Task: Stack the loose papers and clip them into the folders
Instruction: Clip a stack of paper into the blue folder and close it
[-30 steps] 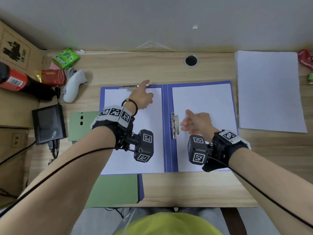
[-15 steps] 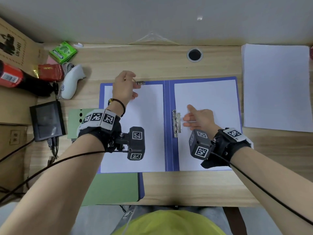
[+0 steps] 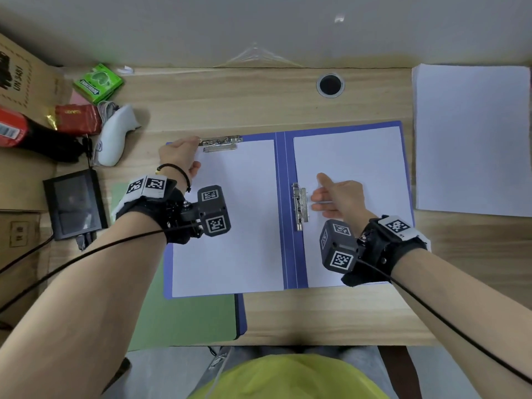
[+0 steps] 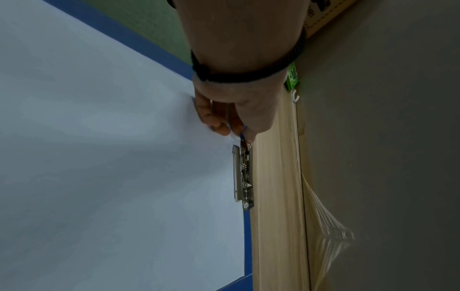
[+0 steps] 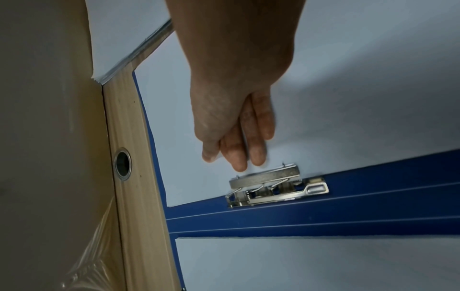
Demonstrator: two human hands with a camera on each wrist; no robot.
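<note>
A blue folder (image 3: 285, 214) lies open on the desk with a white sheet stack on each half. My left hand (image 3: 180, 156) is at its top left, fingers curled, pinching the folder's top edge (image 4: 242, 133) just left of the metal top clip (image 3: 221, 143), whose bar lies on the left paper (image 3: 230, 220). My right hand (image 3: 336, 197) rests flat with straight fingers on the right paper (image 3: 351, 156), fingertips just short of the spine clip (image 3: 299, 205). The spine clip (image 5: 273, 185) sits closed over the paper's edge.
A stack of loose white paper (image 3: 472, 139) lies at the right of the desk. A green folder (image 3: 184, 318) sticks out under the blue one at the front left. A white controller (image 3: 115, 133), black device (image 3: 73, 205), green box (image 3: 98, 82) and red packet (image 3: 77, 118) crowd the left.
My left hand has slid left along the top clip from its middle to its left end and curled its fingers. The right hand has stayed flat on the right paper.
</note>
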